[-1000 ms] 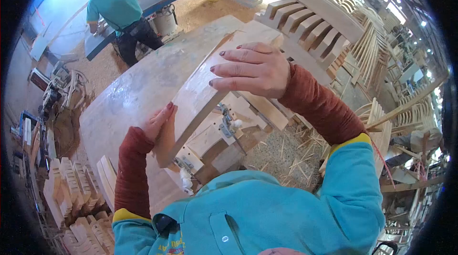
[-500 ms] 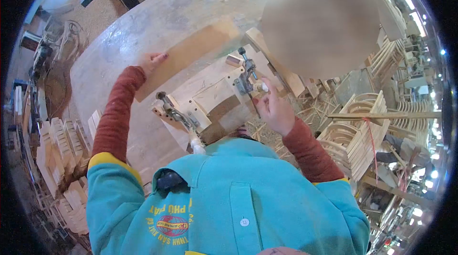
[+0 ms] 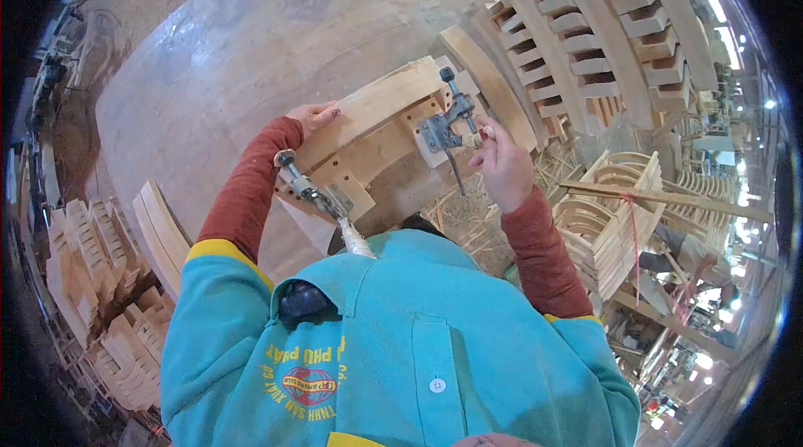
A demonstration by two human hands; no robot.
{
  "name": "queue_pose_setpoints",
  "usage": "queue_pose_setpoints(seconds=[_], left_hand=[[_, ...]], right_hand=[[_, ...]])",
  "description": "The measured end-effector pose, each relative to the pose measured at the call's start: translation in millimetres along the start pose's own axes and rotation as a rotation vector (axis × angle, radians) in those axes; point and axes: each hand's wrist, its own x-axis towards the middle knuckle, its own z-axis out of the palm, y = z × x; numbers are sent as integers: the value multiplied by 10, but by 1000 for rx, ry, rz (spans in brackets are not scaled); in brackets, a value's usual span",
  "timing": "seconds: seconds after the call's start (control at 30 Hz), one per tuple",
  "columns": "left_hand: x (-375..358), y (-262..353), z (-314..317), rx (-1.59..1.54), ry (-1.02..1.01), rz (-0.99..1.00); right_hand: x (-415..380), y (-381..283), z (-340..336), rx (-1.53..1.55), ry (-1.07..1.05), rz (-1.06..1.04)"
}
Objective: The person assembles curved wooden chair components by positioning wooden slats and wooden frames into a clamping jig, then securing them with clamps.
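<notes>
A curved wooden board lies along the far side of a wooden jig. My left hand grips the board near its left end, with the thumb on top and the other fingers partly hidden. On the jig's right side stands a metal toggle clamp. Around that clamp's wrapped handle end the fingers of my right hand are closed. A second toggle clamp, its handle wrapped in pale material, is mounted at the left, close to my left forearm.
The jig rests on a large worn table. Slatted wooden frames are stacked at the far right, beside a curved wooden piece. More curved parts are piled to the right, and notched pieces to the left. Wood scraps litter the floor.
The board has come from the tabletop beyond the jig onto the jig, drawn nearer by my left hand. My right hand stays at the right clamp's handle. The view has shifted slightly.
</notes>
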Motion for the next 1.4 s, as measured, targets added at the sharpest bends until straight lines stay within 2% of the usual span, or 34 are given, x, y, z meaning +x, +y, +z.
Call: queue_pose_setpoints(seconds=[0.17, 0.23, 0.27, 0.3, 0.33, 0.57, 0.77, 0.9, 0.93, 0.97, 1.07, 1.17, 1.23, 1.33, 1.37, 1.4], left_hand=[[-96, -166, -69, -77, -124, 51], [-72, -317, -87, 107, -122, -6], [-133, -315, -61, 18, -140, -25], [-263, -153, -124, 48, -158, 38], [6, -637, 19, -80, -157, 72], [-113, -442, 24, -58, -154, 77], [-101, -483, 19, -57, -146, 103], [-26, -652, 48, -25, -117, 210], [-141, -444, 14, -103, -179, 107], [-163, -410, -6, -24, -139, 109], [-199, -367, -16, -38, -138, 92], [-228, -367, 6, -121, -135, 34], [-221, -384, 19, -168, -110, -4], [-45, -729, 115, -276, -110, 86], [9, -783, 110, -278, -116, 107], [-128, -548, 49, -212, -100, 107]], right_hand=[[82, 38, 1, -40, -8, 40], [122, 18, -18, -107, -41, 52], [139, 55, -12, -165, -46, 72], [170, 251, -15, -215, -57, 9], [206, 395, 13, -269, -58, -54], [65, 194, 80, 64, -94, 134], [-397, 742, 311, 474, -40, 32], [-436, 881, 314, 411, -52, -86], [-430, 921, 313, 397, -77, -97], [-422, 942, 294, 385, -104, -104], [-383, 924, 197, 469, -253, -64], [-418, 904, 174, 424, -274, -36], [-443, 817, 193, 461, -283, 87], [-542, 943, 337, 616, -274, 265], [-466, 999, 336, 509, -268, 127], [-435, 1058, 309, 403, -255, 5]])
